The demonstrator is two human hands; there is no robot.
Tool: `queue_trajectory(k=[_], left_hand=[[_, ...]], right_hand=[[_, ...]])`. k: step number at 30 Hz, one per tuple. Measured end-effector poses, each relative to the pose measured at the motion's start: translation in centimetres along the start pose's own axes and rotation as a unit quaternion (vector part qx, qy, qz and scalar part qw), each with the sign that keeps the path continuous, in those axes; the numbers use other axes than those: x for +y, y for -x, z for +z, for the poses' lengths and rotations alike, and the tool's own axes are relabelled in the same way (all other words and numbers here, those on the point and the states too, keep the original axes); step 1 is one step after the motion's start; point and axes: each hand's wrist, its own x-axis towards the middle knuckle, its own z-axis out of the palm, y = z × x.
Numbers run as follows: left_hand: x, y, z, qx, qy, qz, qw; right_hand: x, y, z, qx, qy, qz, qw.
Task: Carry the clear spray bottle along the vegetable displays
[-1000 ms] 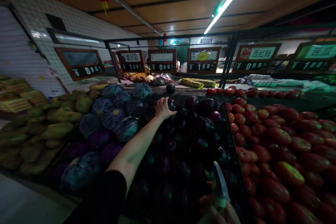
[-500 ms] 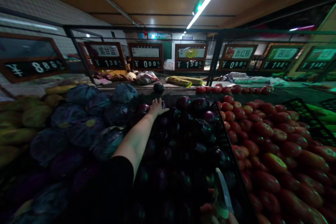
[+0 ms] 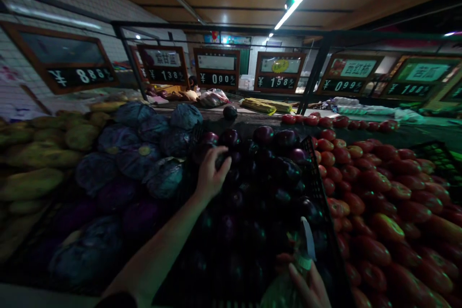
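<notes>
My left hand reaches over a black crate full of dark purple eggplants. Its fingers curl round one eggplant near the crate's back left. My right hand shows at the bottom edge, closed on a spray bottle with a pale trigger nozzle that points up over the crate's front right corner.
Purple cabbages lie left of the crate, with yellow-green fruit further left. Red tomatoes fill the right side. Price signs hang along a black frame behind. A lone dark fruit sits on the back ledge.
My left hand has drawn back from the far row toward me and now curls on an eggplant lower in the crate. The right hand with the bottle has risen a little into view.
</notes>
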Motion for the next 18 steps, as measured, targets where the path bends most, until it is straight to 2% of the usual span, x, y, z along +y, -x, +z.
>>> queue_trajectory(k=[1, 2, 3, 4, 6, 8, 10, 13, 16, 18], left_hand=[[0.7, 4.6, -0.9, -0.037, 0.063, -0.019, 0.997], [1.2, 9.2, -1.6, -0.104, 0.105, -0.050, 0.988], [1.5, 13.8, -2.0, -0.175, 0.132, -0.094, 0.971], [1.7, 18.1, -2.1, -0.208, 0.154, -0.156, 0.953], [1.5, 25.4, -1.9, -0.222, 0.204, -0.269, 0.915], [1.3, 30.6, -1.3, -0.210, 0.267, -0.330, 0.881], [1.7, 33.6, -1.1, -0.164, 0.322, -0.353, 0.863], [3.3, 35.4, -1.6, -0.071, 0.368, -0.387, 0.842], [5.2, 35.8, -2.4, 0.068, 0.349, -0.433, 0.828], [6.0, 36.2, -2.5, 0.145, 0.309, -0.452, 0.824]], right_hand=[[-0.2, -0.4, 0.1, -0.004, -0.002, 0.009, 1.000], [-0.5, -0.9, 0.5, -0.014, -0.004, 0.015, 1.000], [-0.7, -1.3, 1.0, -0.032, -0.003, 0.016, 0.999], [-0.8, -1.6, 1.7, -0.059, 0.001, 0.014, 0.998], [-0.9, -2.0, 3.6, -0.127, 0.012, -0.004, 0.992], [-0.7, -1.8, 6.1, -0.217, 0.025, -0.024, 0.976], [-0.3, -1.1, 8.9, -0.312, 0.032, -0.037, 0.949], [0.2, 0.5, 12.9, -0.431, 0.069, -0.066, 0.897], [0.5, 2.0, 15.8, -0.498, 0.123, -0.092, 0.853], [0.7, 2.7, 16.7, -0.526, 0.136, -0.082, 0.836]])
